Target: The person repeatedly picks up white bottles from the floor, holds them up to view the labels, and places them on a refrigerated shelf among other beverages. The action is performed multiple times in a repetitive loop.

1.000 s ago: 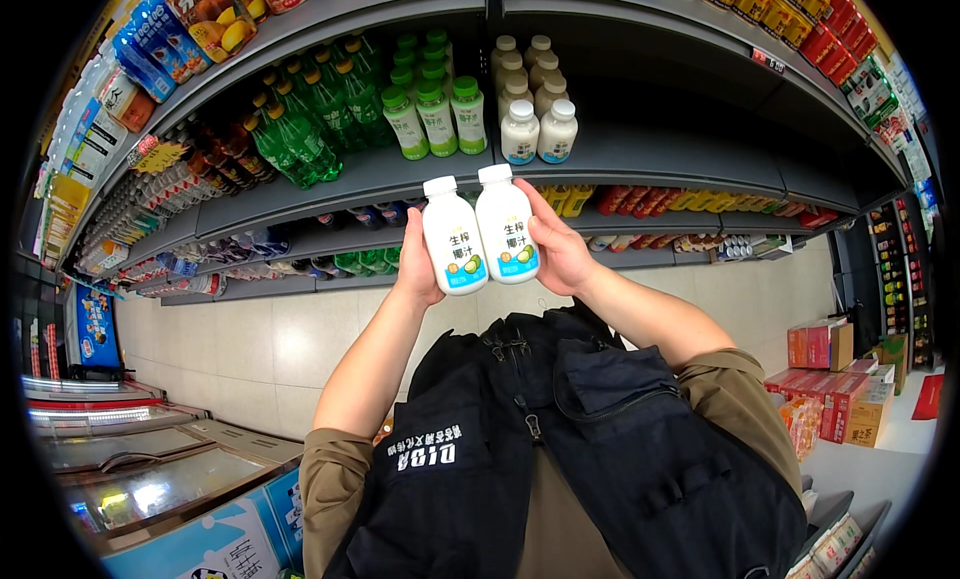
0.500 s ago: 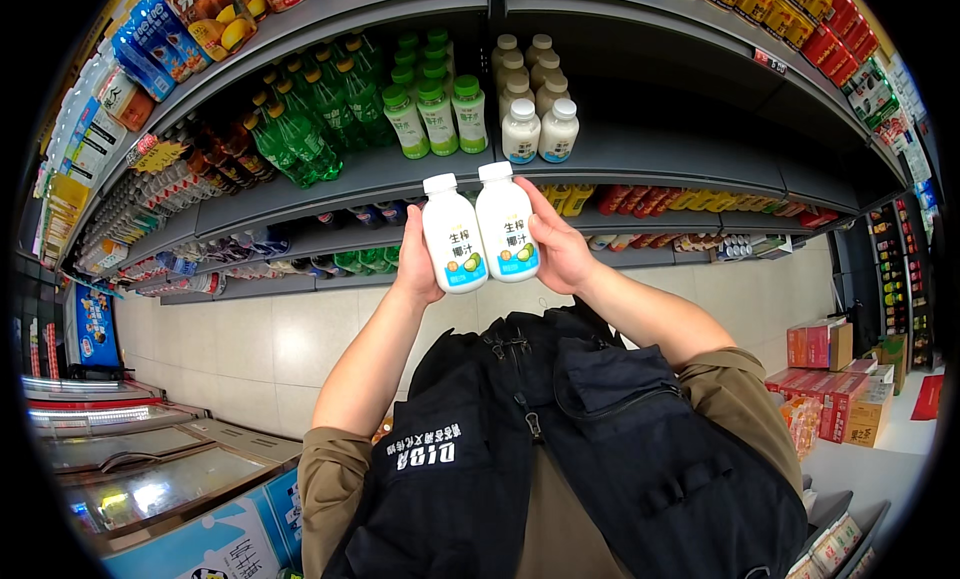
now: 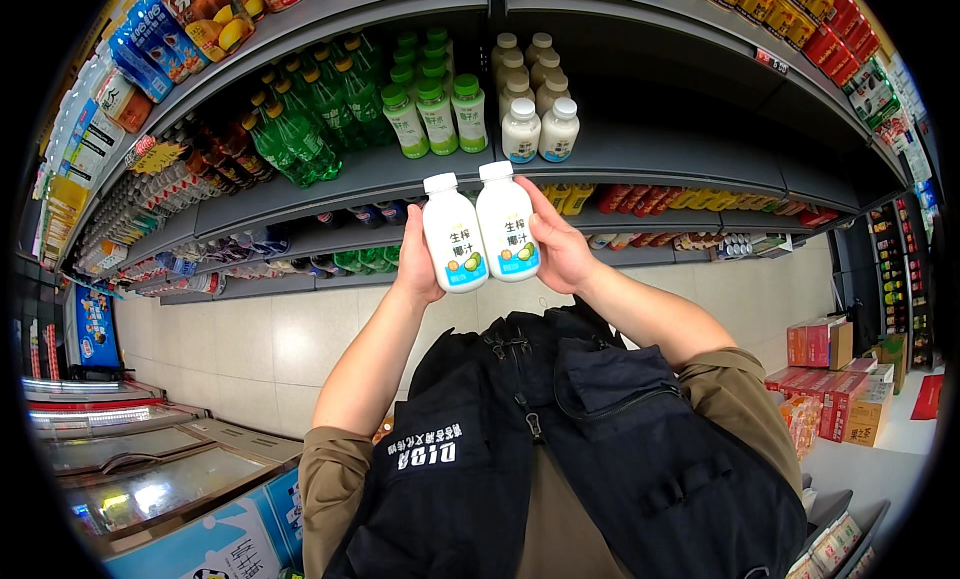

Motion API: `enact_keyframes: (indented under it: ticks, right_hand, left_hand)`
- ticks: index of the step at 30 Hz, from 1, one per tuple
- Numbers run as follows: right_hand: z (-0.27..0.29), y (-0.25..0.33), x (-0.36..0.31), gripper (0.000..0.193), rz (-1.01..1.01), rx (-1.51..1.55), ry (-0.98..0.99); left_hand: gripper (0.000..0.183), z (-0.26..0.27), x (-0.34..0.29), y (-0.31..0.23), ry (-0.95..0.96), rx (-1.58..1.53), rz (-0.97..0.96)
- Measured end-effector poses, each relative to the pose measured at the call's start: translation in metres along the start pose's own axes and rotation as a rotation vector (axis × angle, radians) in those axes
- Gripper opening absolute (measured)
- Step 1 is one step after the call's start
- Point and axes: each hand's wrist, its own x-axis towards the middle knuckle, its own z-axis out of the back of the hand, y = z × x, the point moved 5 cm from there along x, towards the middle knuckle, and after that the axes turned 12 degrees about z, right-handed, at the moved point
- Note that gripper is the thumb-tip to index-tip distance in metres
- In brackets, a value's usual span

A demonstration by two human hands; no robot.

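Observation:
My left hand (image 3: pixel 417 262) is closed round a white plastic drink bottle (image 3: pixel 455 234) with a white cap and a blue band near its base. A matching white bottle (image 3: pixel 508 224) is gripped by my right hand (image 3: pixel 560 244) from its right side. Both bottles are held side by side, labels facing me, just in front of the shelf edge. Behind them on the grey shelf (image 3: pixel 640 164) stand two similar white-capped bottles (image 3: pixel 521 134), with several beige-capped bottles (image 3: pixel 515 79) in rows at their back. The fingers behind the held bottles are mostly hidden.
Green-capped bottles (image 3: pixel 435 117) and green soda bottles (image 3: pixel 290 144) fill the shelf to the left. Lower shelves hold rows of drinks (image 3: pixel 650 201). A glass-topped freezer (image 3: pixel 150 469) is at lower left. Stacked cartons (image 3: pixel 825 394) stand on the right.

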Motion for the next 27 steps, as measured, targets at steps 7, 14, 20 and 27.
enact_keyframes:
  ticks: [7, 14, 20, 27]
  right_hand:
    - [0.0004, -0.0006, 0.0006, 0.061, 0.005, 0.019, 0.000]
    - [0.0016, -0.0016, 0.0009, 0.068, 0.009, 0.006, 0.010]
    - [0.0023, -0.0019, 0.0005, 0.067, 0.007, 0.011, 0.014]
    - [0.0002, -0.0005, 0.0002, 0.066, -0.001, 0.013, 0.005]
  left_hand:
    - [0.078, -0.0015, -0.0003, -0.0004, -0.004, -0.007, 0.005]
    - [0.078, -0.0020, -0.0005, -0.0008, 0.001, -0.006, 0.006]
    - [0.077, -0.0025, -0.0016, -0.0005, 0.009, -0.008, 0.019]
    - [0.077, -0.0038, -0.0023, -0.0007, -0.006, -0.006, 0.002]
